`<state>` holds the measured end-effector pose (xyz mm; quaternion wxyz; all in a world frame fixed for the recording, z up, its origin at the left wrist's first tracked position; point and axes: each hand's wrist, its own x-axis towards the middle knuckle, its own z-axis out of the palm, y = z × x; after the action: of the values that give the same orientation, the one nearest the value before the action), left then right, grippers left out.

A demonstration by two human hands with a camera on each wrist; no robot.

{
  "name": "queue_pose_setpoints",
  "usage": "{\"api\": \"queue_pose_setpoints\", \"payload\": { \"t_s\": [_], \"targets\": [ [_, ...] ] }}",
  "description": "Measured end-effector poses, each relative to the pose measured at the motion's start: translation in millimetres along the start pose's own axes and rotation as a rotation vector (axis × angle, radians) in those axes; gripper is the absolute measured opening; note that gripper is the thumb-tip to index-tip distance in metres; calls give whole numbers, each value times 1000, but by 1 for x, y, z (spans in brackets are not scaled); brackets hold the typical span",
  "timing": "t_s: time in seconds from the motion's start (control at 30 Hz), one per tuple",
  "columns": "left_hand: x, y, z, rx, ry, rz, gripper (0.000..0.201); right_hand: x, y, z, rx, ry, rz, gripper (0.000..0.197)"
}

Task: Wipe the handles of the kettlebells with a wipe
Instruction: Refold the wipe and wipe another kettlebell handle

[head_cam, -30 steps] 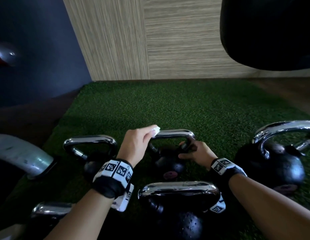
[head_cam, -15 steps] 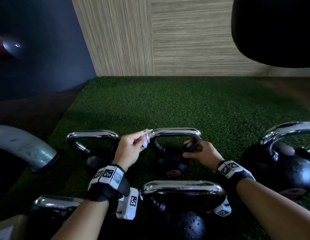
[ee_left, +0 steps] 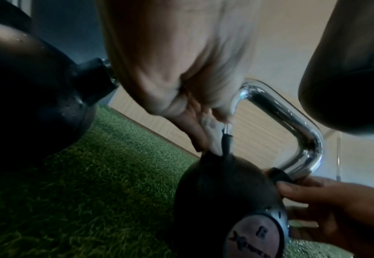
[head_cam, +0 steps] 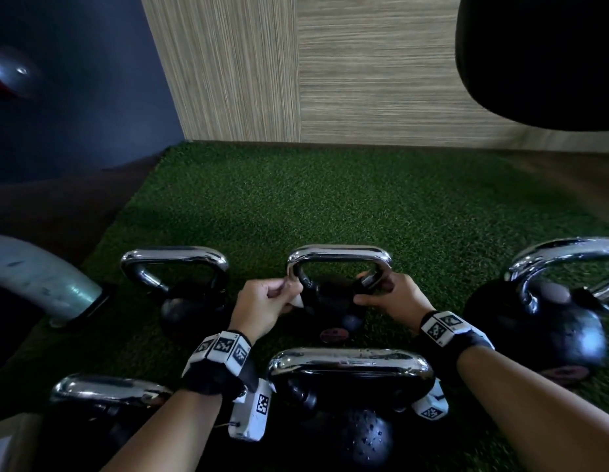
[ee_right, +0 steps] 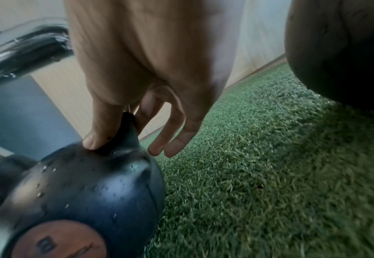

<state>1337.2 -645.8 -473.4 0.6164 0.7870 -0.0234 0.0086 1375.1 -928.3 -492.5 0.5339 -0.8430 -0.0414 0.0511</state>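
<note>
On the green turf (head_cam: 330,206) stands a small black kettlebell (ee_left: 226,200) with a chrome handle (head_cam: 338,252). My left hand (head_cam: 289,294) pinches a white wipe (head_cam: 299,302) against the lower left leg of that handle, just above the black body. The left wrist view shows the wipe (ee_left: 212,132) squeezed between my fingers and the chrome handle (ee_left: 292,118). My right hand (head_cam: 371,291) holds the handle's right base. There the thumb (ee_right: 97,132) presses the black horn of the kettlebell (ee_right: 82,183), and two fingers (ee_right: 172,139) hang straight beside it.
Another small kettlebell (head_cam: 175,267) stands to the left, a large one (head_cam: 534,318) to the right, and two (head_cam: 350,366) (head_cam: 105,386) close under my forearms. A grey pipe (head_cam: 40,277) lies at the left. A black bag (head_cam: 541,56) hangs above right, before the wood wall (head_cam: 364,80).
My left hand has slid the wipe from the handle's top left corner down its left leg. The right hand has stayed at the right base.
</note>
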Motion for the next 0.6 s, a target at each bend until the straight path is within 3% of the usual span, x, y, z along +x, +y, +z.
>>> {"api": "queue_pose_setpoints", "payload": {
  "t_s": [0.1,0.2,0.23,0.3,0.4,0.43,0.5,0.53,0.6],
  "targets": [
    [8,5,4,194,111,24,33,2,-2,-8,-108,-26,-3,53],
    [24,8,9,294,160,28,29,2,-2,-21,-250,-51,-10,38],
    [32,9,10,334,166,31,28,3,-1,-24,-278,-69,-25,48],
    [48,18,16,435,140,47,28,-3,-9,-25,-309,-111,-31,60],
    [70,37,31,611,76,46,25,-13,-22,-17,-342,-178,-94,41],
    [77,42,36,630,40,29,25,-12,-19,-11,-333,-193,-108,48],
    [88,50,45,595,-20,-16,23,-11,-22,-1,-320,-196,-113,70],
    [94,51,46,525,-53,-62,23,-11,-25,3,-320,-195,-104,72],
    [94,51,44,333,-94,-164,25,-7,-25,8,-309,-170,-95,56]
  ]
}}
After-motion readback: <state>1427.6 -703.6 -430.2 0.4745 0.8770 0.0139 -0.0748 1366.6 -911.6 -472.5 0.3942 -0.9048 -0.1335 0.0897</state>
